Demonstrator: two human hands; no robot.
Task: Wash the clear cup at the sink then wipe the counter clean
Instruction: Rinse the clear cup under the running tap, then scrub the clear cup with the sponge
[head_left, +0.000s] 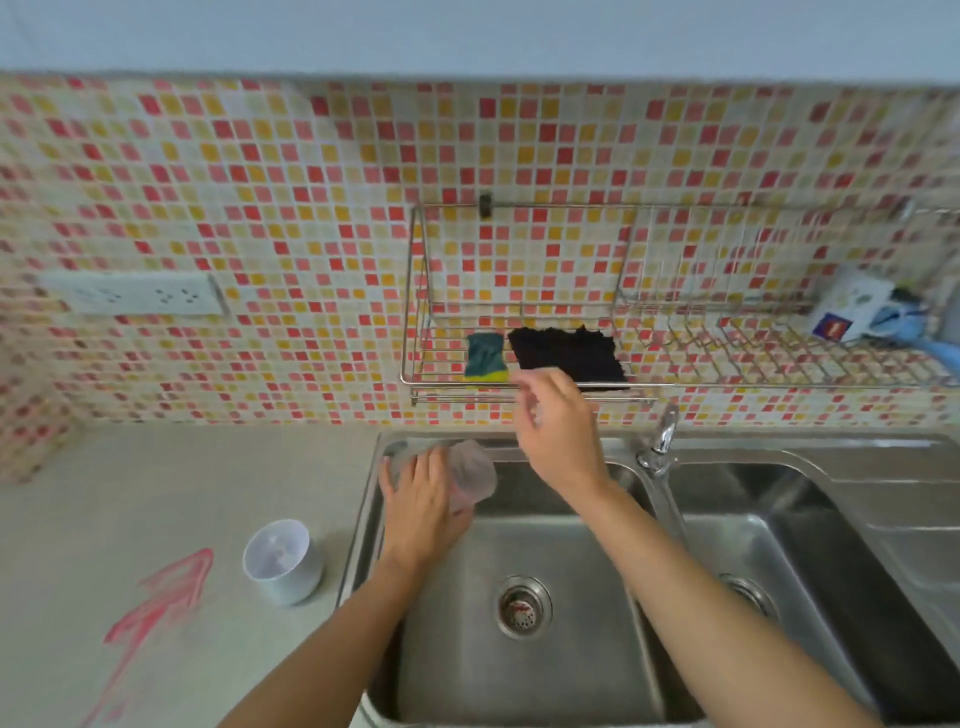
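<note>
My left hand (421, 499) grips the clear cup (470, 475), tilted on its side over the back left of the left sink basin (519, 545). My right hand (558, 431) is raised in front of the wire rack (415, 291), fingers loosely spread and holding nothing, just below a black cloth (569, 353) and right of a green and yellow sponge (485, 358). Red marker streaks (156, 613) stain the counter (156, 483) at the left.
A white cup (283, 561) stands on the counter beside the sink's left rim. The tap (661, 441) rises between the two basins, with the right basin (779, 545) beyond it. A mug and blue items (857, 306) sit at the rack's right end.
</note>
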